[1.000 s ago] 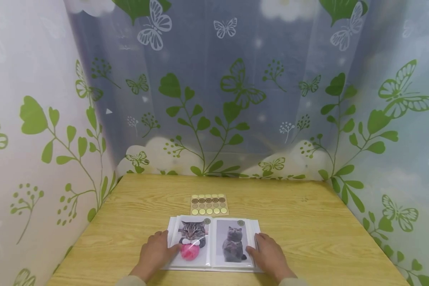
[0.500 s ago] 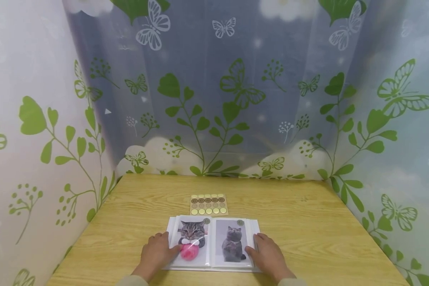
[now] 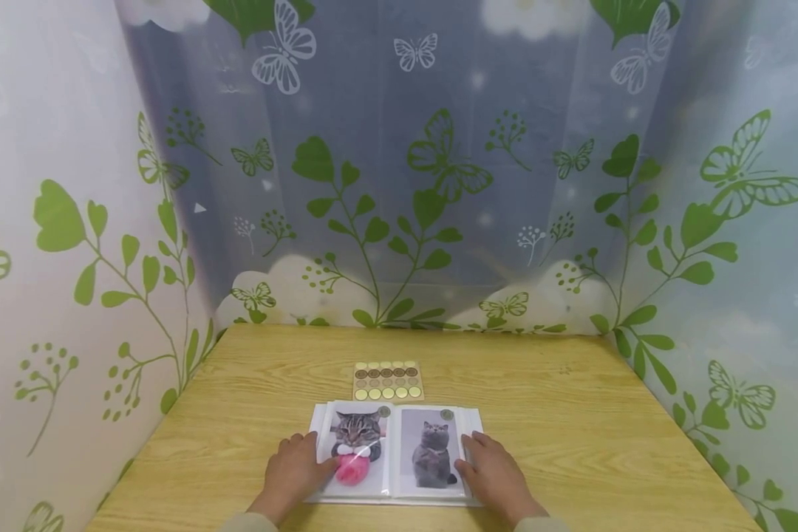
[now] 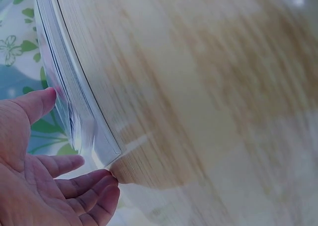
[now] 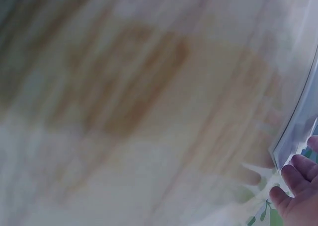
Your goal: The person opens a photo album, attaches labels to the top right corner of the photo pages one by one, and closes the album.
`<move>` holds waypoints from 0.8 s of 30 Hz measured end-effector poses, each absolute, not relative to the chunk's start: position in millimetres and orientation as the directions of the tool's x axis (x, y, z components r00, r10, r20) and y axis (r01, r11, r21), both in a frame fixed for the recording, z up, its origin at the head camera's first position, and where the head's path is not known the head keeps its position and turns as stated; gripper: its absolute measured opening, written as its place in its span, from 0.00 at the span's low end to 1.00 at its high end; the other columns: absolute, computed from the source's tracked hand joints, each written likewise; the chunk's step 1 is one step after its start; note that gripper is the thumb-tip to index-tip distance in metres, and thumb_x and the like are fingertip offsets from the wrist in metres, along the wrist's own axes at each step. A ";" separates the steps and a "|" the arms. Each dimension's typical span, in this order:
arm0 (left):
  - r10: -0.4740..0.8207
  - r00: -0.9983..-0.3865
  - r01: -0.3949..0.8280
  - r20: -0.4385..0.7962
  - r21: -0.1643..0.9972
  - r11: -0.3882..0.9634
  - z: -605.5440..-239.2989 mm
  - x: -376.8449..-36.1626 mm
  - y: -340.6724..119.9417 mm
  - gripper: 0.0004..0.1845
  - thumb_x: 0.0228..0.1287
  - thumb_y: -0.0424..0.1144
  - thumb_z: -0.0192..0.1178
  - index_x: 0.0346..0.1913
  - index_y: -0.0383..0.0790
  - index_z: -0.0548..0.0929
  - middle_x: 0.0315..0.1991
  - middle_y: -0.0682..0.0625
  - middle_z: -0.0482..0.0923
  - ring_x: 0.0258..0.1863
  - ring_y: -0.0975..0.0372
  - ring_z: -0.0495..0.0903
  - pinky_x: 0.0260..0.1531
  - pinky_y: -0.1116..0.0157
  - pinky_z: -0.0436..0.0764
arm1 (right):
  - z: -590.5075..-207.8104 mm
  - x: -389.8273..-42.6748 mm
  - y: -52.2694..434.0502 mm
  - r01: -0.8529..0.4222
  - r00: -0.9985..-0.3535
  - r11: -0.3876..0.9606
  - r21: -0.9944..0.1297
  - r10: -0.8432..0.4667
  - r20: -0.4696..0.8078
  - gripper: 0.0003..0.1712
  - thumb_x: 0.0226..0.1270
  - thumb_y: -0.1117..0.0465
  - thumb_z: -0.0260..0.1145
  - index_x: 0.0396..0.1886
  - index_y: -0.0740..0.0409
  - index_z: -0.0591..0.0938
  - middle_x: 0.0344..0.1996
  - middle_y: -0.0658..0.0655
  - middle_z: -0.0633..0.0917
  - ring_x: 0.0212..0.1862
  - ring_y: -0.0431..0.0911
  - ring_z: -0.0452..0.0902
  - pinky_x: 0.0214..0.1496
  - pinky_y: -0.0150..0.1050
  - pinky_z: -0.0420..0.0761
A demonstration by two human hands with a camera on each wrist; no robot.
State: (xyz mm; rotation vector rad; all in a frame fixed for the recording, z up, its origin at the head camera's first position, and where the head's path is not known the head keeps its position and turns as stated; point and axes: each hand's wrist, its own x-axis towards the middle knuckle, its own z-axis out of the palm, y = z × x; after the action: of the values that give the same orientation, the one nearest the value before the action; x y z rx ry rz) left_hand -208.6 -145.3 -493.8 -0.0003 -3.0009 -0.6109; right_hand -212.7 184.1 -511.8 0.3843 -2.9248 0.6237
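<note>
A small white photo album [image 3: 394, 500] lies spread on the wooden table. Its left page carries a photo of a tabby cat [image 3: 357, 432] with a pink ball, its right page a grey cat photo [image 3: 432, 458]; each has a round dark sticker in the top right corner. My left hand [image 3: 292, 473] rests at the album's left side, thumb over the page edge. In the left wrist view, relaxed fingertips touch the corner of the album [image 4: 79, 87]. My right hand [image 3: 495, 473] rests on the right side, fingers loosely extended over the page edge.
Just behind the album lies a sheet of round stickers [image 3: 389, 380] in gold and brown rows. Patterned curtains [image 3: 386, 185] with green leaves and butterflies enclose the wooden table [image 3: 539, 384] at the back and both sides.
My right fingers have shifted slightly left, from the cover's outer edge onto the right page. My left hand has barely moved, and the album and sticker sheet stay in place.
</note>
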 end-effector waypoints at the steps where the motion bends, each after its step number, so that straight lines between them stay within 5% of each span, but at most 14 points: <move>1: -0.015 -0.997 0.018 0.082 0.390 0.921 -493.8 -208.3 -145.2 0.35 0.55 0.53 0.70 0.53 0.25 0.79 0.41 0.34 0.77 0.45 0.41 0.76 0.43 0.41 0.78 | -512.0 -212.4 184.0 -0.280 -0.958 0.880 -0.383 -0.229 0.174 0.28 0.69 0.54 0.65 0.60 0.69 0.77 0.59 0.72 0.77 0.63 0.66 0.71 0.65 0.61 0.69; 24: -0.069 -0.997 -0.051 0.018 0.497 0.867 -490.5 -212.4 -145.8 0.28 0.57 0.49 0.68 0.41 0.20 0.80 0.35 0.36 0.72 0.34 0.48 0.75 0.36 0.45 0.81 | -512.4 -213.8 181.1 -0.305 -0.952 0.863 -0.403 -0.268 0.146 0.25 0.70 0.59 0.63 0.61 0.71 0.76 0.61 0.74 0.74 0.64 0.68 0.69 0.66 0.61 0.68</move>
State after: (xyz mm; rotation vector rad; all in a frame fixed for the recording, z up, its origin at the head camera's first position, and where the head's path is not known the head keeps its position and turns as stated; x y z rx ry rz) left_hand -212.4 -145.8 -490.5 0.0963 -3.0009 -0.7969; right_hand -213.8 181.1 -512.4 0.4544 -2.9500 0.6601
